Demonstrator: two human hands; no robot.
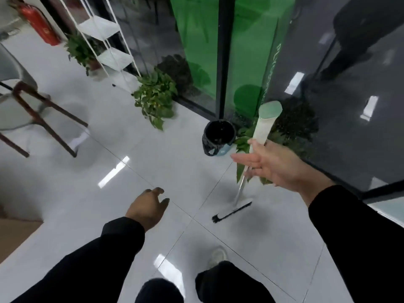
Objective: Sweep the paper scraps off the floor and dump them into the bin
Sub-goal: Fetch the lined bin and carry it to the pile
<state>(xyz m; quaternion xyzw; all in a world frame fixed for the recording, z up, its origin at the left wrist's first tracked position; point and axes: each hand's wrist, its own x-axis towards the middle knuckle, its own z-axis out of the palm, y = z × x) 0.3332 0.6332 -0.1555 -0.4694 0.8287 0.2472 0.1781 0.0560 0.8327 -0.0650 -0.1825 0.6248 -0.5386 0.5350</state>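
A broom stands almost upright on the white tile floor. Its pale green and white handle (265,125) leans up and to the right from a black brush head (231,212). My right hand (273,165) is spread open around the handle's middle. The thumb touches the handle and the fingers stretch straight out to the left without curling round it. My left hand (146,206) hovers low over the floor, fingers loosely bent, holding nothing. A round bin with a black liner (219,136) stands by the glass wall, just beyond the broom. I see no clear paper scraps.
Potted plants (155,97) line the glass wall (328,106) beside and behind the bin. A chair with dark wooden legs (43,114) stands at the left. A white wire shelf (109,40) and a red fire extinguisher (38,24) are at the back left. My shoe (218,255) is below.
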